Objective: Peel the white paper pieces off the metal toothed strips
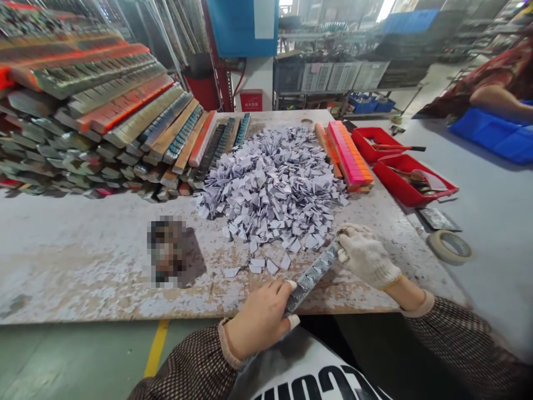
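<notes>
My bare left hand grips the near end of a long narrow strip of small metal pieces, fingers wrapped round it. My right hand, in a white knit glove, holds the strip's far end at the edge of a big heap of small white paper squares. The strip slants across the near edge of the worn table. A few loose paper squares lie just in front of the heap.
A tall stack of similar filled strips covers the table's left. Pink and orange strips lie right of the heap, beside two red trays with tools. A tape roll sits on the right. Another person leans over a blue bin far right.
</notes>
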A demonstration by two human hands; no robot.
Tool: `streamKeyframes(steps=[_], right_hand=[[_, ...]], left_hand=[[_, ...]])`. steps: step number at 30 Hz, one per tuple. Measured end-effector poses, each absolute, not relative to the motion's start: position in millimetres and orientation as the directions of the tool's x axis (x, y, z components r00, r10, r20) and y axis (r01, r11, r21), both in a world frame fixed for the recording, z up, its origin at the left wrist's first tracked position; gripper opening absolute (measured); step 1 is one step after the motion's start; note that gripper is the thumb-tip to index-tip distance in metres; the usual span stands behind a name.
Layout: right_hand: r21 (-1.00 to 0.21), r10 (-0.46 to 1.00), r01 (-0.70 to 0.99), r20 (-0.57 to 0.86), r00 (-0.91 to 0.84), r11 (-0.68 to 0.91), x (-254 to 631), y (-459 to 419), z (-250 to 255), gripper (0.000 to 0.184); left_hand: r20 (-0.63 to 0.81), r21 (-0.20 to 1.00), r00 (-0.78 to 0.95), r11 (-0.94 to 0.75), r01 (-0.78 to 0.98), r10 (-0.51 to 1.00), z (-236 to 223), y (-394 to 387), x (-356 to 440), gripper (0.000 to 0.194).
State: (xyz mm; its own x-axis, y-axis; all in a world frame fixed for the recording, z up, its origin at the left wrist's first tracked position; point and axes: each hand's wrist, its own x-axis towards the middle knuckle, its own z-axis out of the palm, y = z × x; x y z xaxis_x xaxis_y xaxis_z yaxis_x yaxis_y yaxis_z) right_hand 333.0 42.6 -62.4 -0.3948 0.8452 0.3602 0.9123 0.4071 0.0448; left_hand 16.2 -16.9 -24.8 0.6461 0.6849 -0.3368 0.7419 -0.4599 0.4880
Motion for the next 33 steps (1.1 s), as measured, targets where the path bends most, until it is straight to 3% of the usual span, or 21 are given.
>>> streamKeyframes(steps=[8,15,21,33], right_hand=[[-0.019,0.841,0.886,0.325,-0.432,0.462,339.2,54.1,-73.6,0.016],[-0.118,0.817,0.894,0.470,-0.333,0.432,350.2,49.0,-90.8,0.016],[-0.122,0.783,0.901,0.552,-0.288,0.417,342.8,40.2,-92.4,0.010],[-0.168,0.844,0.904,0.455,-0.283,0.394,337.5,42.9,-82.7,0.014]], left_hand=[[-0.322,0.519,0.665,-0.462,0.719,0.674,-30.8,-16.1,14.9,0.050],[-0.330,0.532,0.663,-0.448,0.719,0.672,-29.2,-16.9,14.1,0.047],[-0.327,0.488,0.652,-0.469,0.736,0.684,-25.4,-17.4,19.9,0.036],[-0.360,0.499,0.642,-0.442,0.746,0.677,-22.0,-14.6,21.3,0.037]])
